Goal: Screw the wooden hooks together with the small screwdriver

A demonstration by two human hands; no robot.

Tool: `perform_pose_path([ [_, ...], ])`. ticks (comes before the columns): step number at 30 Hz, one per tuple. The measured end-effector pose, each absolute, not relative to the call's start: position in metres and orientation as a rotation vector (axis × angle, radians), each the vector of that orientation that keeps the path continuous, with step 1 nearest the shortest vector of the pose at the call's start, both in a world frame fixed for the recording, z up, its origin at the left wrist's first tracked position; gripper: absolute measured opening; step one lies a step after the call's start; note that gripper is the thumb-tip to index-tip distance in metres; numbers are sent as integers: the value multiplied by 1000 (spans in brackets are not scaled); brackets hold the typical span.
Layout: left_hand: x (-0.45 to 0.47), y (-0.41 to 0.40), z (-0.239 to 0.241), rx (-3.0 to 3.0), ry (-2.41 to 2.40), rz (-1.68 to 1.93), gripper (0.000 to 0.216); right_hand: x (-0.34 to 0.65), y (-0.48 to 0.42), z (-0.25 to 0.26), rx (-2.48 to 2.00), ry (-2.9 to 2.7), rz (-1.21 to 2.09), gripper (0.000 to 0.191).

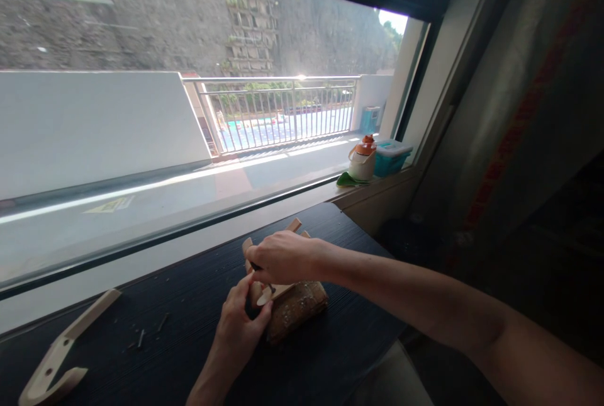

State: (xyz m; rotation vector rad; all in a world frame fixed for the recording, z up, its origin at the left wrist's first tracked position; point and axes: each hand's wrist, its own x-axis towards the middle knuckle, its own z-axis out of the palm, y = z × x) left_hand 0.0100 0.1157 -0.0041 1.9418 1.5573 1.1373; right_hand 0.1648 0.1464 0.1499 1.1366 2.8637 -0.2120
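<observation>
My right hand is closed over the pale wooden parts, palm down. A small dark piece shows beneath its fingers, but most of what it grips is hidden. My left hand pinches a pale wooden piece with a rounded end, thumb at the front. A small dark metal bit stands at that piece. Right beside the fingers lies a brown, bark-like block. More wooden strips stick out behind my right hand.
On the dark table, a bent wooden piece with holes lies at the left. Loose screws lie near it. The windowsill holds a white and orange bottle, a teal box and a green item.
</observation>
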Motion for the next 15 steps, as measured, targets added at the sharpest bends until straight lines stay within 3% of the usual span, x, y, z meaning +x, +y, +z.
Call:
perform_pose_path([
  [5,13,114,15,1904,1637,1247,52,169,140,151,1239,2880,-300,41],
  [8,19,113,30,1917,1611,1301,46,177,135,157,1308,2919,-375,45],
  [15,33,110,49,1981,1604,1274,45,232,131,141,1747,2969,-409,36],
])
